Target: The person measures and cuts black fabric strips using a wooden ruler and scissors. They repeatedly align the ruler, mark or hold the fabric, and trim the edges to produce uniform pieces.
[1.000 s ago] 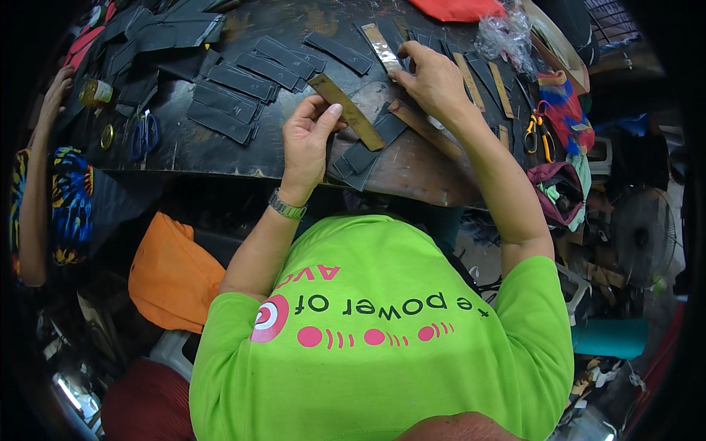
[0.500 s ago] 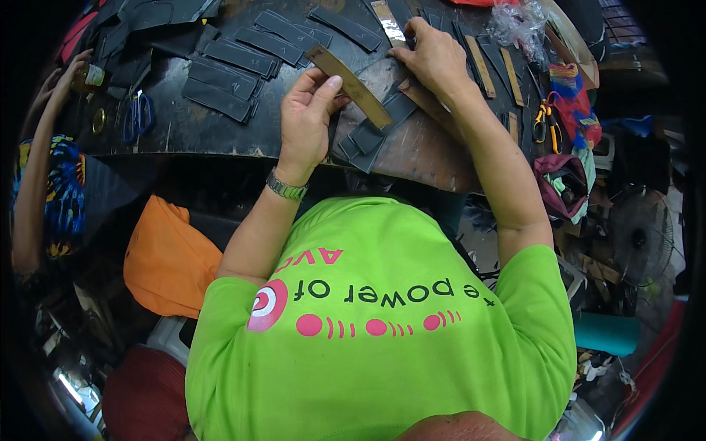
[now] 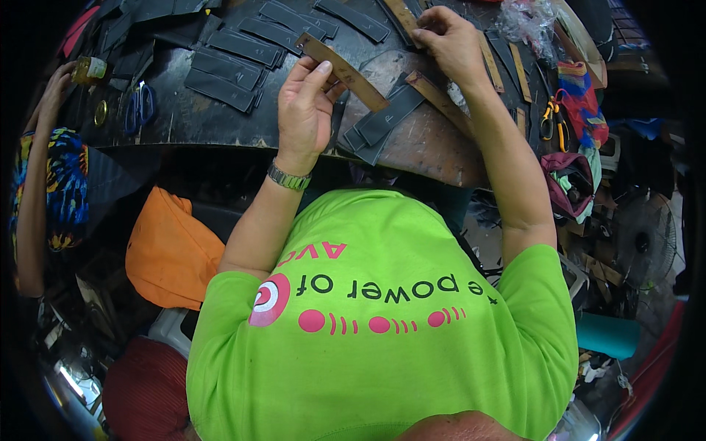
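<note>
My left hand pinches a flat brown strip between thumb and fingers. It is held tilted over the dark table, with small dark marks at its ends. At the far side, my right hand has curled fingers, with thumb and fingertips at the edge of another brown strip. Between my arms lie black strips that overlap at angles. A third brown strip lies beside them, partly behind my right forearm.
Several black strips lie in overlapping rows at the far left. Blue-handled scissors and a roll of tape sit near another person's hand, which is by a small jar. Orange-handled pliers are at the right.
The right hand's brown strip has lost its bright glare and shifted slightly right. My left hand has turned its strip a little, and marks now show on it.
</note>
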Tool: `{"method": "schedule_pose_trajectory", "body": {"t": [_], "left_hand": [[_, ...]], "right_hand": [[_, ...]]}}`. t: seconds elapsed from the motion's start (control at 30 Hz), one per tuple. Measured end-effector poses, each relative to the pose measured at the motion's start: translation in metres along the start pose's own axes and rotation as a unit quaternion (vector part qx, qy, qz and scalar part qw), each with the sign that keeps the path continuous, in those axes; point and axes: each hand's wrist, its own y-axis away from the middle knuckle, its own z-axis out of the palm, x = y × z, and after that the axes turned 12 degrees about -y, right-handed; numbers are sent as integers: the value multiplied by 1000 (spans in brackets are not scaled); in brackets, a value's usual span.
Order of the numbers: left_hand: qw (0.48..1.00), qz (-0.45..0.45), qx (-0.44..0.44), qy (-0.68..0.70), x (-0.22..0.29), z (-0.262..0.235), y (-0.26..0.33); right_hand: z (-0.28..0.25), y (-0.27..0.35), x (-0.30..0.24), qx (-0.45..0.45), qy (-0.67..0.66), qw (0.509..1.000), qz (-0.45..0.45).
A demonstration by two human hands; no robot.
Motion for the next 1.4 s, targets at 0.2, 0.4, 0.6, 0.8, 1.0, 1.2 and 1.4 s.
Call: {"method": "schedule_pose_trajectory", "body": {"t": [0.2, 0.4, 0.6, 0.8, 1.0, 1.2, 1.4], "left_hand": [[1000, 12, 10, 8, 1, 4, 1], [998, -11, 13, 58, 10, -2, 8], [998, -44, 8, 43, 18, -6, 14], [997, -64, -32, 7, 27, 3, 18], [988, -130, -63, -57, 42, 17, 27], [950, -38, -95, -295, 48, 27, 27], [691, 258, -125, -663, 55, 23, -22]], "right_hand": [[-45, 28, -19, -67, -191, 978, 58], [-64, 78, -35, -168, -149, 966, 128], [-66, 103, -36, -235, -108, 936, 238], [-58, 106, -46, -209, 218, 953, 14], [-52, 109, -56, -165, 257, 952, 10], [-40, 106, -54, -219, 232, 929, -187], [-31, 103, -56, -203, 272, 924, -175]]}}
